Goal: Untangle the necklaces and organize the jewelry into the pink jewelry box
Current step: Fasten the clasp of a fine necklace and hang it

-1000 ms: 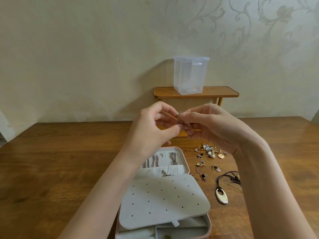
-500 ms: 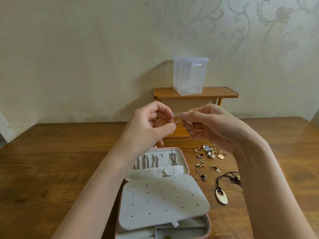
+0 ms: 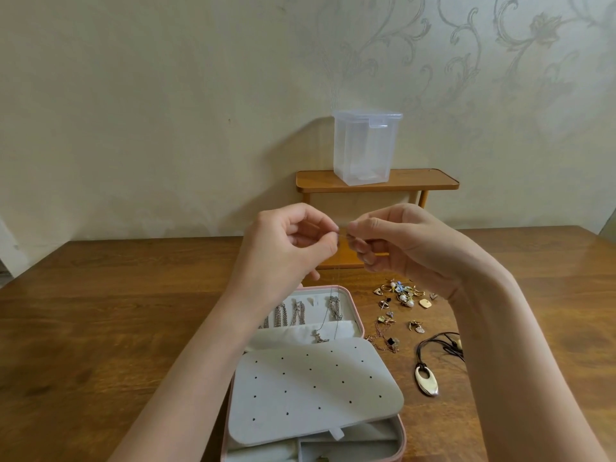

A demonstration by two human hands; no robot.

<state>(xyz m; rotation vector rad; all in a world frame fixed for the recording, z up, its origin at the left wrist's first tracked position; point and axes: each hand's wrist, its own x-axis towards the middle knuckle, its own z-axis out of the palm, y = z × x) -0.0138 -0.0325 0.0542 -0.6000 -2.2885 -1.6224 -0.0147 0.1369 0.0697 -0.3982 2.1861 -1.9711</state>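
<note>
Hanging from pinched fingertips, a thin silver necklace (image 3: 334, 296) drops in a fine line to a small pendant that rests on the pale fold inside the pink jewelry box (image 3: 353, 296). Left hand (image 3: 286, 251) and right hand (image 3: 403, 245) are raised close together above the box, each pinching the chain between thumb and forefinger; the clasp end is too small to make out, possibly held between them. Box lies open on the wooden table (image 3: 116, 311), chains hooked along its lid, a white perforated earring panel (image 3: 313, 391) over the base. Loose earrings (image 3: 401, 295) and a black cord necklace (image 3: 433, 358) with an oval pendant lie just right of the box. Against a second ago: the hands have parted slightly, and the chain now hangs visible below them.
</note>
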